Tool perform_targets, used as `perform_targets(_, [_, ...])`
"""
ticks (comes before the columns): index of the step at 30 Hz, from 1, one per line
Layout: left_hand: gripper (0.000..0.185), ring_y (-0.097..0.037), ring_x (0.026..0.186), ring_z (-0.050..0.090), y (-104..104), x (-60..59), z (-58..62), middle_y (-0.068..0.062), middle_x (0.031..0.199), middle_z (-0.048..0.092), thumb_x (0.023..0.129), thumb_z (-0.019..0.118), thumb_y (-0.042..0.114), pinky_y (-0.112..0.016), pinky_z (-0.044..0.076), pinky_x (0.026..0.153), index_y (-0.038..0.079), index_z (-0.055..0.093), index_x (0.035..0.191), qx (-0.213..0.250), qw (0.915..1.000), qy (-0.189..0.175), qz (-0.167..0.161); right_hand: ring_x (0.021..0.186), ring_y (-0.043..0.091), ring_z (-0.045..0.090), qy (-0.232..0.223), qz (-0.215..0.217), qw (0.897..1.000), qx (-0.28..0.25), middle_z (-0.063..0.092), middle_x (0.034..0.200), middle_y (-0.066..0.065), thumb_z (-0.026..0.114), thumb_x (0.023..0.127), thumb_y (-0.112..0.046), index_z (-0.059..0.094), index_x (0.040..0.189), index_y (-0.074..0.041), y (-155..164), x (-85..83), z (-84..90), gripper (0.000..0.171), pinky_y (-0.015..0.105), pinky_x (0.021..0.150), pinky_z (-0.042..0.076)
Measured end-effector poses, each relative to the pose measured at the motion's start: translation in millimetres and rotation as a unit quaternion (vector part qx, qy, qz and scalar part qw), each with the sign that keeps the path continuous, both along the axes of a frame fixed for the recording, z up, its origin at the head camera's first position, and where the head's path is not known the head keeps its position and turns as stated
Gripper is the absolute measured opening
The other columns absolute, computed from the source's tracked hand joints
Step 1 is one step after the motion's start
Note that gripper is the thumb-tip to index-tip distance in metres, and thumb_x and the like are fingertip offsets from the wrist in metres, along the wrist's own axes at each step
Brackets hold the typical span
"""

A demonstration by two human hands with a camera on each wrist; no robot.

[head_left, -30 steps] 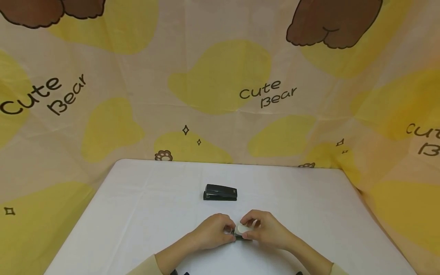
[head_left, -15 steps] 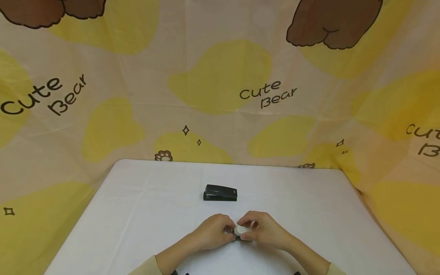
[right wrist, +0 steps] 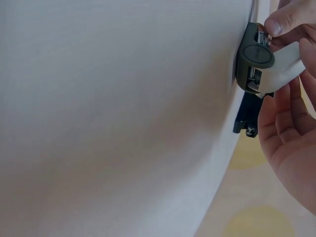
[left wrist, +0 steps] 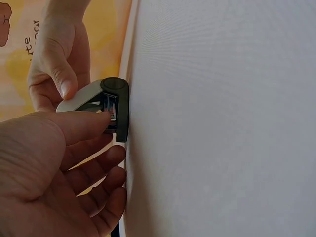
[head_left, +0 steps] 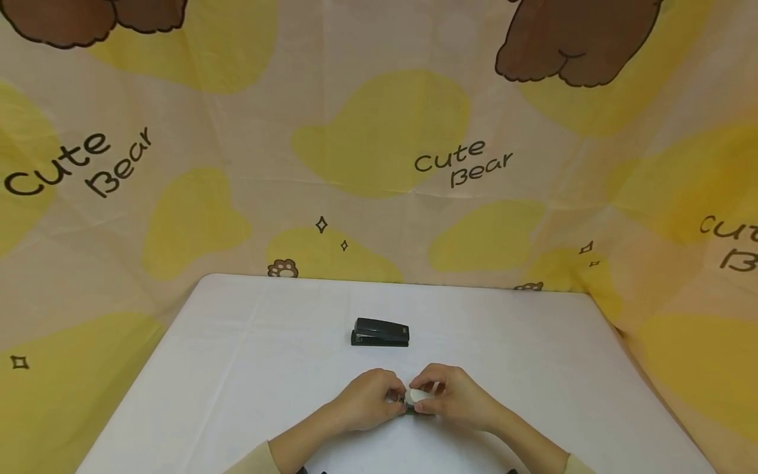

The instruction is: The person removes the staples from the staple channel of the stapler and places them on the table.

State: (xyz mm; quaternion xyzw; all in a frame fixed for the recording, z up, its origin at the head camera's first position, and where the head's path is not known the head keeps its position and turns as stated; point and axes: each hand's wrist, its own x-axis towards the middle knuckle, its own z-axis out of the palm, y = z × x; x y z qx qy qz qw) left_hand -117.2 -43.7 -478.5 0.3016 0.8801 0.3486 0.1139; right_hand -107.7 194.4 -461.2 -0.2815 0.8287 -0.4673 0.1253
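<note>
A small stapler with a dark green base and a cream top lever (head_left: 418, 395) stands on the white table near its front, between both hands. My left hand (head_left: 370, 398) pinches its left end; in the left wrist view that thumb lies at the metal staple channel (left wrist: 112, 109). My right hand (head_left: 458, 399) holds the cream lever between thumb and fingers. Seen from the right wrist, the lever (right wrist: 284, 66) is raised at an angle from the green base (right wrist: 245, 54). The other fingers of my left hand curl loosely below the stapler.
A larger black stapler (head_left: 380, 332) lies on the table beyond the hands. The white tabletop (head_left: 266, 355) stretches to both sides, and a yellow-patterned cloth (head_left: 379, 131) hangs behind and beside it.
My right hand's fingertips have shifted slightly left along the cream lever since a second ago. My left hand and the black stapler hold their places.
</note>
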Motion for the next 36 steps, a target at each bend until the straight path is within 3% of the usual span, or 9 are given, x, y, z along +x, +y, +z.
perform_targets(29, [0.010,0.001,0.088,0.057,1,1.1,-0.6,0.018,0.088,0.068,0.088,0.082,0.017,-0.030,0.050,0.083,0.015,0.079,0.097,0.003,0.9999,-0.004,0.011,0.096,0.016,0.065,0.017,-0.029,0.999,-0.011,0.071,0.103,-0.005,0.083,0.092,-0.019,0.073,0.109,-0.014,19,6.5,1.7,0.020,0.032,0.082,0.055])
perform_targets(36, [0.009,0.001,0.086,0.056,2,1.9,-0.8,0.019,0.086,0.066,0.087,0.082,0.017,-0.030,0.049,0.082,0.015,0.080,0.096,0.001,0.9999,0.001,0.013,0.095,0.015,0.066,0.040,-0.012,0.999,-0.023,0.073,0.106,-0.001,0.081,0.093,-0.018,0.075,0.117,-0.007,22,6.5,0.6,0.027,0.032,0.080,0.056])
